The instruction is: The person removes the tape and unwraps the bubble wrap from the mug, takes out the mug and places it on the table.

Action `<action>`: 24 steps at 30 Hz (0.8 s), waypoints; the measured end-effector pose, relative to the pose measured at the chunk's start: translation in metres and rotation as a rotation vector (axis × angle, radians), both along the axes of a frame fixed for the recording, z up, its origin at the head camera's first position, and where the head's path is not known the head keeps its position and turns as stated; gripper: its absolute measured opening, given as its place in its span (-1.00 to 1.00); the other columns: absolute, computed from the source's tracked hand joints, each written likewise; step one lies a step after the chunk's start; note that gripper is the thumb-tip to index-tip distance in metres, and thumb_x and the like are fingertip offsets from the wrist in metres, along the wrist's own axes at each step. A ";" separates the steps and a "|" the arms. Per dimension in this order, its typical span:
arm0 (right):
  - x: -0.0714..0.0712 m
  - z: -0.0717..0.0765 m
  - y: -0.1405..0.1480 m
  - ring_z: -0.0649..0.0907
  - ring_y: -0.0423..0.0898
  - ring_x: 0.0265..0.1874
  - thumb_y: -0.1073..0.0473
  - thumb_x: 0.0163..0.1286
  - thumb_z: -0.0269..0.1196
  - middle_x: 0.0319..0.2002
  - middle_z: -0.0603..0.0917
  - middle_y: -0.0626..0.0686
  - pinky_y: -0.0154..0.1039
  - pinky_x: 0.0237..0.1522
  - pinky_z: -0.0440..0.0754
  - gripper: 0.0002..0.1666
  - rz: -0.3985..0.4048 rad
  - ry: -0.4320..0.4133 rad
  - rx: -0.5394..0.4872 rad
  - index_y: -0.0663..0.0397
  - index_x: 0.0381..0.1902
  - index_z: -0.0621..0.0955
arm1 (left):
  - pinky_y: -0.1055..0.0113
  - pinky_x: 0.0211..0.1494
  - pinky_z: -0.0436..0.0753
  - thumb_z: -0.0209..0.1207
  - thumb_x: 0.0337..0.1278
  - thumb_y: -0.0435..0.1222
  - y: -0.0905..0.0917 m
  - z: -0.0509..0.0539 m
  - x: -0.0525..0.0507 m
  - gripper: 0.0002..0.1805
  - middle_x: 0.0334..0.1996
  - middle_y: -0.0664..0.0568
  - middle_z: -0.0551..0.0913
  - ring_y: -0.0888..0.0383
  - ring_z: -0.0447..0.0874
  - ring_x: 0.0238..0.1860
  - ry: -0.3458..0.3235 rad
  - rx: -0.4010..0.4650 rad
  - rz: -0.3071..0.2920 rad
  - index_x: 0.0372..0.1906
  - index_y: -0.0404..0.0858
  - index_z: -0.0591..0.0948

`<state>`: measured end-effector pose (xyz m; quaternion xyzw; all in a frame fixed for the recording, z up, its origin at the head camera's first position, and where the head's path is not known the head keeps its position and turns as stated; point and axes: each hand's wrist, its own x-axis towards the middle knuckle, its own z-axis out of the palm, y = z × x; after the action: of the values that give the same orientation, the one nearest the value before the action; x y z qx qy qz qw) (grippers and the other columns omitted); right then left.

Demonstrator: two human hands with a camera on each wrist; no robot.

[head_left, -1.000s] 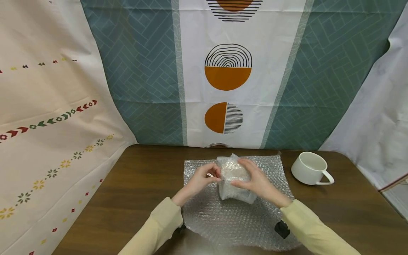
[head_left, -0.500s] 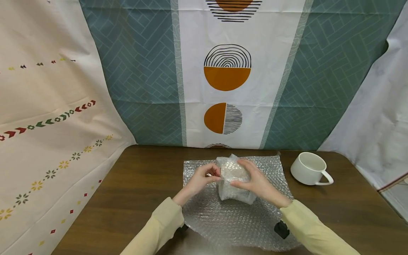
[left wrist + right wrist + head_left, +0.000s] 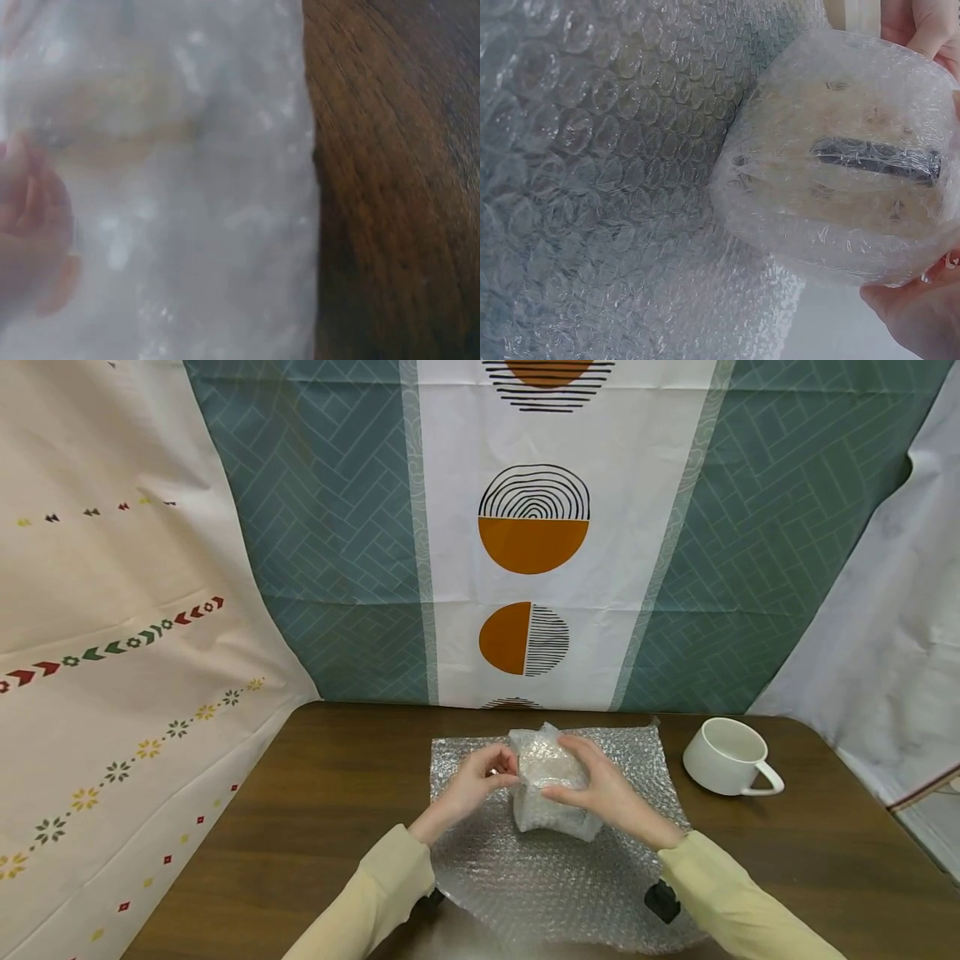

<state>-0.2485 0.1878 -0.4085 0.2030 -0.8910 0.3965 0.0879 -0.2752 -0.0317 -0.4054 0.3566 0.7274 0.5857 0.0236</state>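
Hardly moved, half-curled hands (image 3: 474, 779) (image 3: 603, 781) grip the wrapped bundle (image 3: 552, 766).

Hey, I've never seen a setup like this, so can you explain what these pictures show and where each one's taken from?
Sure. There's no robot here, just a person's two bare hands. The wide picture comes from a camera worn on the head, looking forward and down. The other two come from cameras on the wrists. The left wrist's is blurry, showing mostly wrap and wood; the right wrist's shows the wrapping close up.

On the wooden table lies a sheet of bubble wrap, with a white mug to its right. Above the sheet is a wrapped bundle. The right hand grips it, while the left hand seems to pinch its near-left edge. A dark strip shows on the bundle, but I can't tell what's inside.
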 end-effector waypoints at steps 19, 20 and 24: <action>0.001 -0.001 -0.002 0.23 0.19 0.19 -0.15 -0.01 0.37 0.24 0.20 0.23 0.16 0.10 0.18 0.01 0.002 -0.024 -0.004 0.28 0.26 0.25 | 0.34 -0.34 0.46 0.10 0.08 -0.57 -0.005 -0.009 -0.006 -0.82 -0.35 -0.18 0.45 0.00 0.42 -0.34 -0.016 -0.091 -0.005 -0.22 -0.46 0.37; 0.000 -0.001 -0.002 0.23 0.19 0.19 -0.15 -0.01 0.37 0.24 0.21 0.23 0.16 0.11 0.18 0.01 0.000 -0.022 -0.006 0.28 0.26 0.25 | 0.34 -0.32 0.46 0.11 0.10 -0.53 -0.006 -0.011 -0.007 -0.81 -0.33 -0.16 0.46 0.03 0.42 -0.32 -0.036 -0.095 0.005 -0.19 -0.44 0.38; 0.001 -0.002 -0.001 0.23 0.18 0.19 -0.15 0.00 0.37 0.24 0.21 0.22 0.15 0.11 0.18 0.01 -0.007 -0.018 -0.006 0.26 0.26 0.24 | 0.30 -0.31 0.49 0.13 0.12 -0.47 -0.011 -0.014 -0.009 -0.79 -0.31 -0.16 0.45 0.06 0.41 -0.34 -0.078 -0.088 0.033 -0.17 -0.43 0.40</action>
<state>-0.2479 0.1870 -0.4103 0.1959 -0.8912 0.4007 0.0821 -0.2840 -0.0425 -0.4190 0.3200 0.7568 0.5670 0.0581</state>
